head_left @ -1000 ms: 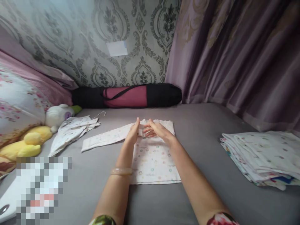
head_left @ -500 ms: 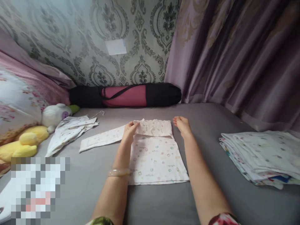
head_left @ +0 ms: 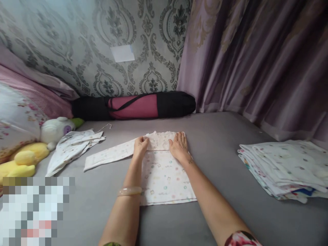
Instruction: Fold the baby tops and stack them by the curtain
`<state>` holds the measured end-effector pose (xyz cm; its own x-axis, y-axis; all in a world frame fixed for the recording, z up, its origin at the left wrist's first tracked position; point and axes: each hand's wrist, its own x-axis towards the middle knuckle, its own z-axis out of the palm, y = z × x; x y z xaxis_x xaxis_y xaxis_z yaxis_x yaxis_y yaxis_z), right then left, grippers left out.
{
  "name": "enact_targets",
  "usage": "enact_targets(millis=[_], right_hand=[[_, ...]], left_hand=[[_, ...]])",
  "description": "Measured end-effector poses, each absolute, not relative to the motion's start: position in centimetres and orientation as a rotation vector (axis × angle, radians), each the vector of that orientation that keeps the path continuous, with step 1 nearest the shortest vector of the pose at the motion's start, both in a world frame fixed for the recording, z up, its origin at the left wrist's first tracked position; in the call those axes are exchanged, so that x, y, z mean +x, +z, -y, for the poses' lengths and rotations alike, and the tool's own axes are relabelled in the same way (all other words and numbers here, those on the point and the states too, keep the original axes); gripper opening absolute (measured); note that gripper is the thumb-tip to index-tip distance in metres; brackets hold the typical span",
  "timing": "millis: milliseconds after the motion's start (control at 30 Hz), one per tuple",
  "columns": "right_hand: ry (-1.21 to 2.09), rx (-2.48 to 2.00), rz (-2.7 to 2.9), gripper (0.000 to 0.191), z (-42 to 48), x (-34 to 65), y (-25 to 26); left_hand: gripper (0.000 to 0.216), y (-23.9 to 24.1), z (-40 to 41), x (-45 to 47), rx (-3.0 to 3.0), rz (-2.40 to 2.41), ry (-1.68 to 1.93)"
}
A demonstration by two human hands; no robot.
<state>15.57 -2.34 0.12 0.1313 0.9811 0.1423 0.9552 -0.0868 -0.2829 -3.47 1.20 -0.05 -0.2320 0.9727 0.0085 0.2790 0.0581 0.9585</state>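
Flat on grey sheet [head_left: 220,143]: soft printed garment [head_left: 164,174], thin cotton, body folded to a rectangle, one sleeve [head_left: 107,155] trailing left. Left hand [head_left: 140,146] curled, pinching the top corner. Right hand [head_left: 179,147] open, palm pressed on the upper fold. Far right, stack [head_left: 282,167] of folded cloths. Left, crumpled cloth [head_left: 73,147], plush toys [head_left: 55,128].

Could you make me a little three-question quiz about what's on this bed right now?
1. True or false: the right hand lies flat on the garment.
2. What does the left hand hold? A) sleeve B) hanger C) toy
3. On which side of the bed is the folded pile?

Key: 1 true. 2 A: it grips the garment where the sleeve starts. 3 Right.
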Motion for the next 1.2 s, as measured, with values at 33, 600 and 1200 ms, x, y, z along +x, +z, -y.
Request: enact_targets(millis=[33, 600, 1200], right_hand=[[0.120, -2.120, 1.881, 0.066, 2.4, 15.7, -0.1], [0.006, -2.208, 1.838, 0.073, 2.1, 16.3, -1.3], [-0.039, -2.288, 1.747, 0.074, 2.0, 15.8, -1.4]], left_hand=[[0.017, -0.1, -1.2, -3.4, 1.299, -1.640, 1.204], [0.029, 1.0, 0.2, -1.8, 2.044, -2.233, 0.531], [0.033, 0.4, 0.6, -1.9, 2.057, -2.312, 0.593]])
